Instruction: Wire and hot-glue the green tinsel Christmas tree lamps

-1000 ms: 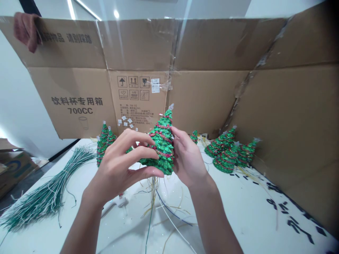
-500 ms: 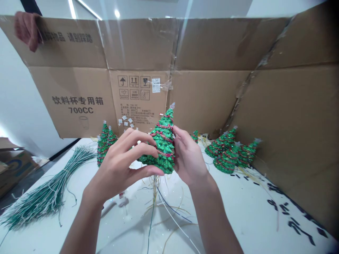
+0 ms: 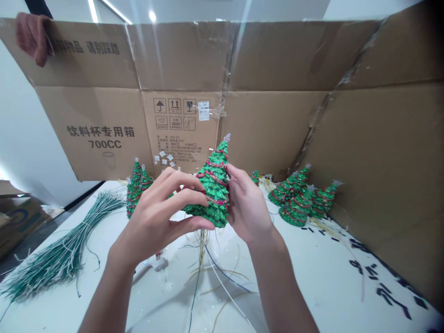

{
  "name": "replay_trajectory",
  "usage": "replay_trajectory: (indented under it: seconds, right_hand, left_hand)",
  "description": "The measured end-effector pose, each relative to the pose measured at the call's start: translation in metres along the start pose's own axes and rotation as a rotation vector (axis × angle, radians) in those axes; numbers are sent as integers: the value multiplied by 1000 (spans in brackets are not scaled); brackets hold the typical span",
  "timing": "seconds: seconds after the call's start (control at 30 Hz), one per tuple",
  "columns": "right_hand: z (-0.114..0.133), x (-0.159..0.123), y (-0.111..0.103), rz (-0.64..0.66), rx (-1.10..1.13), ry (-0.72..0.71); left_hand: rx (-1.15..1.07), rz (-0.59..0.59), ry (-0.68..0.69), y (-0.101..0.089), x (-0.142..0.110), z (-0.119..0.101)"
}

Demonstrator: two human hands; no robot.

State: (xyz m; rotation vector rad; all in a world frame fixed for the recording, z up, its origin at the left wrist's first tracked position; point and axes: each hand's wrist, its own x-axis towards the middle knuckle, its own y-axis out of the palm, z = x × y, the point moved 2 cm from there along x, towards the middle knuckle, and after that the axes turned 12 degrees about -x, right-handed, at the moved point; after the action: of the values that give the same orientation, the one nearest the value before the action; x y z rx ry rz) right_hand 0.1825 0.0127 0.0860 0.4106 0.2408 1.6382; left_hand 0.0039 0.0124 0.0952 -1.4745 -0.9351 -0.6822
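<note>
A small green glittery Christmas tree [image 3: 217, 187] with red garland and a pale star on top is held up between my two hands, tilted a little to the right. My left hand [image 3: 169, 203] grips its left side, thumb along the bottom edge and fingers across the branches. On the other side my right hand [image 3: 248, 203] is closed against it, its fingers mostly hidden behind the tree. Thin wires [image 3: 201, 252] in yellow, green, white and blue hang below the tree's base and spread over the white table [image 3: 294, 286].
Several more trees stand at the right [image 3: 294, 206] and two at the left [image 3: 133, 189]. A bundle of green wires [image 3: 69, 249] lies on the left. A white tool [image 3: 152, 265] lies partly behind my left wrist. Cardboard walls [image 3: 270, 134] enclose the back and right; a brown cloth [image 3: 33, 37] hangs there.
My left fingers have shifted very slightly on the tree, and the hanging wires have swung a little to the left. Both hands keep their hold.
</note>
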Motion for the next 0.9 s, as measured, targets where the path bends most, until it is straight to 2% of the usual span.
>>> replay_trajectory:
  seconds: [0.4, 0.5, 0.67, 0.9]
  right_hand:
    - [-2, 0, 0, 31, -22, -18]
    - [-2, 0, -1, -10, -54, -58]
    - [-2, 0, -1, -3, -11, -32]
    - [-3, -2, -2, -36, -27, -74]
  left_hand:
    - [38, 53, -40, 0, 0, 0]
    - [-25, -6, -19, 1, 0, 1]
    - [-177, -82, -40, 0, -1, 5]
    - [-46, -37, -19, -2, 1, -1]
